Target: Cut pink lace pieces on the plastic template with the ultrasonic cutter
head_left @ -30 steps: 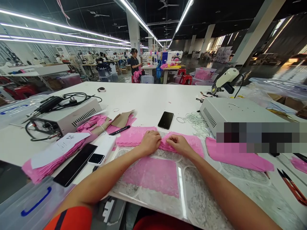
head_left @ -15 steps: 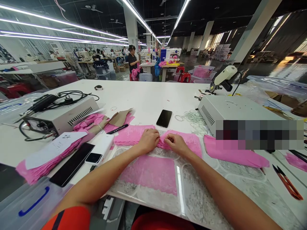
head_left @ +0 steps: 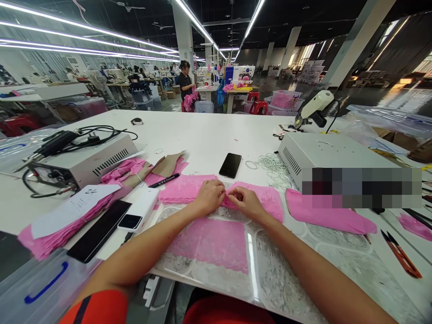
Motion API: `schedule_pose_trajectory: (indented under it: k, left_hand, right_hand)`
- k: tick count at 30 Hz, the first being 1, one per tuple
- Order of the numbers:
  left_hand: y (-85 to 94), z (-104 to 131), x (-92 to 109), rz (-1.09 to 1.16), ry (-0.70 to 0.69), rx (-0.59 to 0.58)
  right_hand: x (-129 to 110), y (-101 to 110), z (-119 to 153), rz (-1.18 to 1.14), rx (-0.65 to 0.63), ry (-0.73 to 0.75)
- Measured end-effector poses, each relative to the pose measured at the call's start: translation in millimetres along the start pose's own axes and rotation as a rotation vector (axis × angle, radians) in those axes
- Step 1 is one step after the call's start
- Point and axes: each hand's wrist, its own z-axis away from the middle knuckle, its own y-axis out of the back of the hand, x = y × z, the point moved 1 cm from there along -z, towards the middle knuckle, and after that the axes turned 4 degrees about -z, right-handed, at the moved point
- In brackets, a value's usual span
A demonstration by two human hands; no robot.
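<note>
Two stacks of pink lace fabric lie side by side, a left stack (head_left: 178, 189) and a right stack (head_left: 270, 198). Over the right end of the left stack, my left hand (head_left: 211, 196) has its fingers curled down onto the lace. My right hand (head_left: 247, 201) is closed in a pinch at the inner edge of the right stack, its fingertips meeting pink lace close to my left fingertips. Nearer to me a single pink lace panel (head_left: 216, 243) lies flat on the marbled, clear-covered mat (head_left: 280, 270).
A black phone (head_left: 230, 165) and a tangle of pale elastic bands (head_left: 274, 166) sit beyond the hands. Grey metal boxes stand left (head_left: 97, 162) and right (head_left: 334, 153). Orange-handled snips (head_left: 401, 256) lie at right, a marker (head_left: 164, 180) at left.
My right fingertips have shifted slightly left toward my left hand. My left hand stays on the lace, and the view has moved a little.
</note>
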Motion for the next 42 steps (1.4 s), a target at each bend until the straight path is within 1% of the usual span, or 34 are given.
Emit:
schedule_pose_trajectory:
  k: [6, 10, 12, 15, 20, 24, 27, 32, 36, 39, 42]
  left_hand:
    - [1.5, -1.9, 1.4, 0.080, 0.039, 0.040]
    - [5.9, 5.4, 5.6, 0.117, 0.136, 0.105]
    - [6.6, 9.9, 8.3, 0.134, 0.185, 0.114]
    - [4.3, 12.4, 12.1, 0.169, 0.225, 0.080]
    - [-2.0, 5.9, 13.7, 0.199, 0.266, 0.006]
    - [-4.3, 2.0, 12.7, 0.184, 0.273, -0.027]
    - [-4.4, 1.8, 12.4, 0.165, 0.268, -0.037]
    - [-1.5, 5.1, 12.4, 0.115, 0.282, -0.013]
    - [7.2, 12.2, 16.9, 0.064, 0.300, 0.049]
    - [16.8, 16.5, 29.0, 0.033, 0.287, 0.110]
    - [21.3, 12.7, 48.9, 0.032, 0.229, 0.122]
  right_hand:
    - [3.1, -2.0, -0.1, -0.028, 0.034, -0.003]
    - [4.4, 0.7, -0.4, -0.099, 0.016, -0.008]
    - [5.3, 0.9, -0.4, -0.126, 0.012, -0.015]
    - [7.1, -0.4, -0.3, -0.145, 0.002, -0.023]
    - [7.8, 0.8, 0.5, -0.141, -0.041, -0.028]
    - [4.1, 5.0, 0.7, -0.142, -0.071, -0.034]
    - [0.5, 6.6, 0.7, -0.159, -0.061, -0.043]
    - [-3.9, 11.0, -0.5, -0.238, 0.018, -0.077]
    - [-8.5, 26.3, -3.1, -0.321, 0.125, -0.109]
    - [-12.6, 40.0, -4.6, -0.358, 0.211, -0.119]
    - [-16.5, 47.9, -4.9, -0.389, 0.281, -0.118]
